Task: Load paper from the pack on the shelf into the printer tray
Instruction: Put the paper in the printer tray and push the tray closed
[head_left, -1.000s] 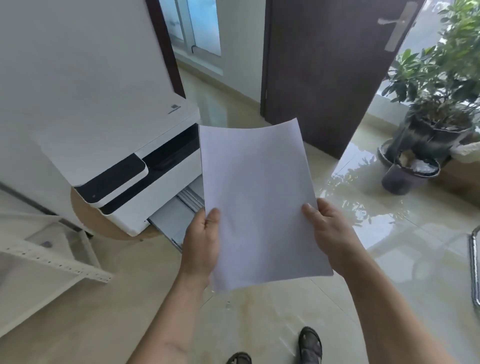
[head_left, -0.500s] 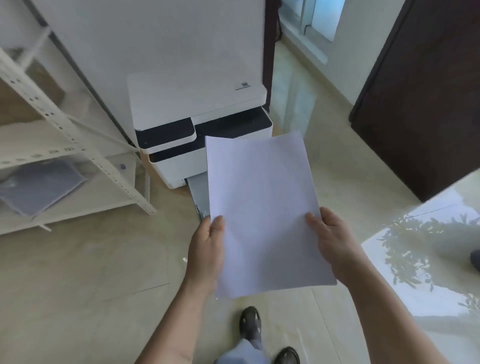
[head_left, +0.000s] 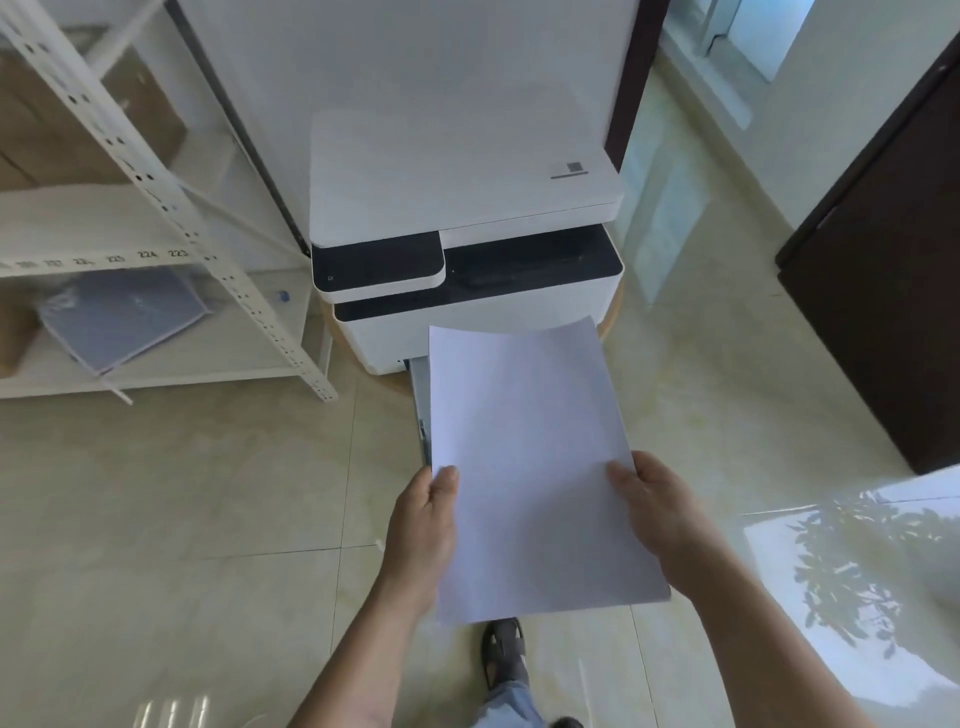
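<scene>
Holding: I have the paper (head_left: 524, 457) pinched at its near side edges, left hand (head_left: 423, 525) and right hand (head_left: 657, 514) each closed on it.
Paper position: in the air, above and in front of the printer (head_left: 467, 249), covering most of the pulled-out tray (head_left: 418, 395).
Risk: the far edge arches and could catch the printer's front instead of sliding in; a skewed entry could jam against the tray's side rail.
Tray contents: I cannot tell, the sheets hide it.
Shelf (head_left: 156, 374): the pack (head_left: 122, 317) lies on the lower level, well apart from the printer.
</scene>
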